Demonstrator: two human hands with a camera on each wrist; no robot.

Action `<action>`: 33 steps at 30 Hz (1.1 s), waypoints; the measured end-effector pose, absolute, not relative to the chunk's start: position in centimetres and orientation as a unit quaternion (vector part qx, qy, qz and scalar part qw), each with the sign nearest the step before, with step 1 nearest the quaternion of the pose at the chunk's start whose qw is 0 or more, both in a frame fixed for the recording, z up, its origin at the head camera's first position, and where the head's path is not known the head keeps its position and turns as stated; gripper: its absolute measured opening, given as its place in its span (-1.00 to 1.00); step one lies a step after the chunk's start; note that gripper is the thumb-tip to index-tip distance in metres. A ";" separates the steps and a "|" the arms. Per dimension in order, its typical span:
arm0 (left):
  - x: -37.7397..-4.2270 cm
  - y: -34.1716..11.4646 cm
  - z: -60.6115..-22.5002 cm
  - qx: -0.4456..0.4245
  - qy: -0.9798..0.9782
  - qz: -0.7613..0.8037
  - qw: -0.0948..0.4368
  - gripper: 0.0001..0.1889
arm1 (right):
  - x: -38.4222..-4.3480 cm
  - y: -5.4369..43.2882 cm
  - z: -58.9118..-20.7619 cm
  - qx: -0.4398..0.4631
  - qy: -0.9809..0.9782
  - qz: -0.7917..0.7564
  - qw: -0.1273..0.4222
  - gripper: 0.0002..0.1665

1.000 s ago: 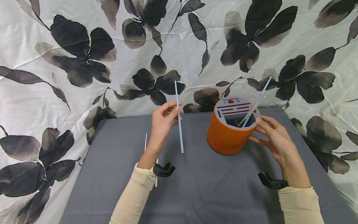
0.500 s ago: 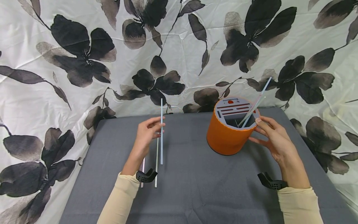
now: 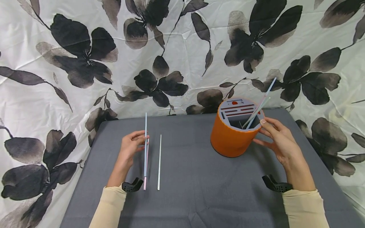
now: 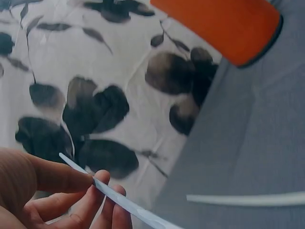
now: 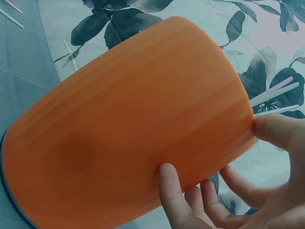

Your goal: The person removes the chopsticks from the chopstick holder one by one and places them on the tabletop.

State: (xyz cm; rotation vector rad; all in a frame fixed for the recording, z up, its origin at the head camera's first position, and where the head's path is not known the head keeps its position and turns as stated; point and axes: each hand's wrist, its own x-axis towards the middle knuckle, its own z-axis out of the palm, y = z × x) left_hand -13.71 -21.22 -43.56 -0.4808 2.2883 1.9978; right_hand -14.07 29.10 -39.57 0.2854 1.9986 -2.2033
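Note:
My left hand (image 3: 129,148) pinches a thin pale-blue stick (image 3: 145,126) between thumb and fingers, over the left part of the table. In the head view the stick overlaps a pink stick (image 3: 144,185) lying below it. A whitish stick (image 3: 159,164) lies just right of these. With my right hand (image 3: 280,141) I grip an orange round organizer (image 3: 232,142), thumb at its rim and fingers against its side. Several thin sticks (image 3: 267,93) lean out of the large compartment in its grey slotted top. The right wrist view shows its orange wall (image 5: 133,119) up close.
A dark grey cloth covers the table (image 3: 194,186). Behind and beside it hangs a white fabric (image 3: 114,12) with dark flower prints. Black wrist cameras (image 3: 132,185) sit on both wrists.
My left hand has moved left and toward me, carrying the pale-blue stick from mid-table to over the pink one. The right hand and the organizer have stayed in place.

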 end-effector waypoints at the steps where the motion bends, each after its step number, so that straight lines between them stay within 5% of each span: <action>1: -13.6 -21.7 -43.9 -0.162 0.746 0.645 0.033 -0.60 | -14.1 29.1 -39.6 0.095 0.666 -0.736 0.076 -0.51; 18: -12.3 -26.3 -50.3 -0.239 0.749 0.615 0.055 -0.58 | -14.1 29.0 -39.7 0.096 0.665 -0.737 0.072 -0.54; 33: -11.3 -25.6 -52.5 -0.204 0.872 0.440 -0.057 -0.74 | -13.9 29.5 -40.2 0.083 0.663 -0.741 0.074 -0.53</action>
